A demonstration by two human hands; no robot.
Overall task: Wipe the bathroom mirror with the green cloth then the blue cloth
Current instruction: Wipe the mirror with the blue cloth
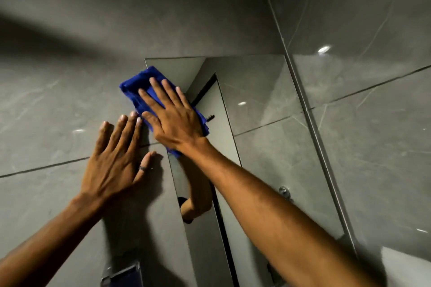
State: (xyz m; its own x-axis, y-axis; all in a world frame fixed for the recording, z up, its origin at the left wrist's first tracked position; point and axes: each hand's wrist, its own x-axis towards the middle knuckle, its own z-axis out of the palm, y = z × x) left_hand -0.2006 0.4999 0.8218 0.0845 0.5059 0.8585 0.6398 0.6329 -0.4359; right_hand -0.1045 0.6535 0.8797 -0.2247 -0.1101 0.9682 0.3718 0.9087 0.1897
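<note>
The bathroom mirror hangs on the grey tiled wall, its top edge near mid-frame. A folded blue cloth lies flat against the mirror's upper left corner, overlapping the left edge. My right hand presses flat on the blue cloth with fingers spread. My left hand rests flat on the wall tile just left of the mirror, fingers apart, a ring on the thumb, holding nothing. The green cloth is not in view. My right arm is reflected in the mirror below the cloth.
Grey marble-look wall tiles surround the mirror. A corner trim strip runs along the mirror's right side where the side wall meets. A metal fixture sits low on the wall at the bottom left.
</note>
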